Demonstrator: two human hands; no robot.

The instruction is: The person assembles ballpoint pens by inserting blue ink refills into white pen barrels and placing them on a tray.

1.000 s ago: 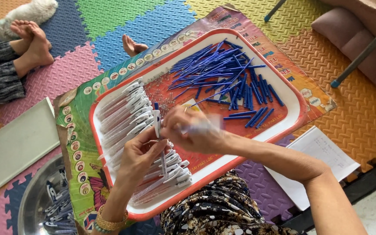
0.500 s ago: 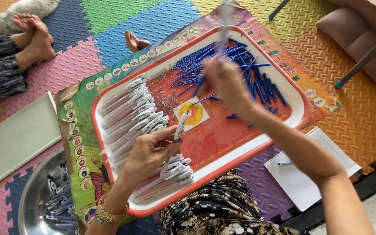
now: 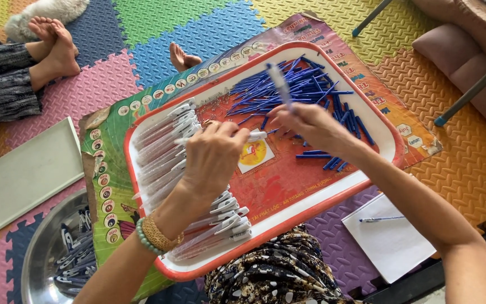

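A red-rimmed tray lies in front of me on a printed mat. My left hand hovers over the tray's left half and grips a clear pen barrel with a white cap. Rows of clear white-capped pens lie beside and below that hand. My right hand is over the tray's middle and pinches a thin blue refill that sticks upward, blurred. A heap of blue refills fills the tray's far right part.
A metal bowl with pen parts sits at lower left, a white tray left of the mat. Another person's bare feet rest at top left, a foot behind the tray. White paper with a pen lies at right.
My right hand has come back from the refill heap toward the left hand, carrying a refill. The left hand kept its barrel and shifted slightly up.
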